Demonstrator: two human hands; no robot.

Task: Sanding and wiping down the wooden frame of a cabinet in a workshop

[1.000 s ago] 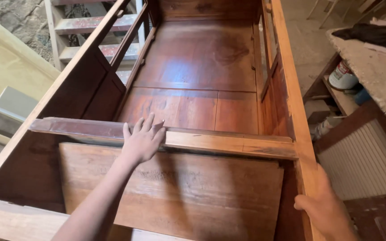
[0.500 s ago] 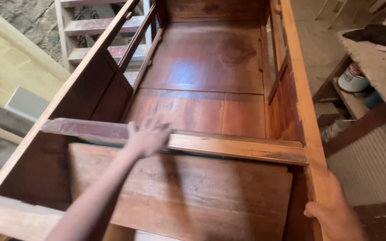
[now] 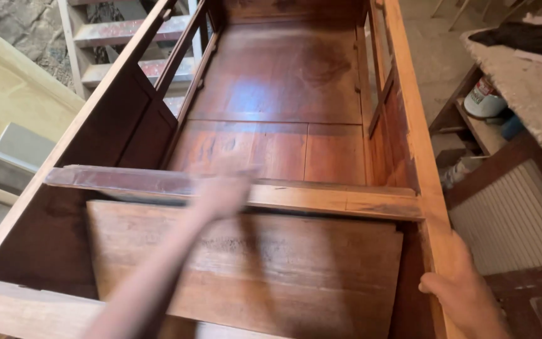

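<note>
A long brown wooden cabinet (image 3: 283, 81) lies on its back below me, its inside panels reddish and glossy. A cross rail (image 3: 334, 198) spans it, with a lighter board (image 3: 296, 270) under the rail. My left hand (image 3: 224, 191) is motion-blurred over the cross rail; its fingers cannot be made out. At the lower right, my right hand (image 3: 465, 292) grips the cabinet's right side rail (image 3: 409, 119).
A wooden stepladder (image 3: 114, 37) stands at the upper left beside a stone wall. To the right, a rough workbench (image 3: 534, 81) has a white tub (image 3: 484, 97) on a shelf beneath it. A ribbed white panel (image 3: 515, 220) lies at the right.
My left hand was resting flat on the cross rail with fingers spread; now it is moving fast and blurred. The view has shifted slightly and my right hand stays on the side rail.
</note>
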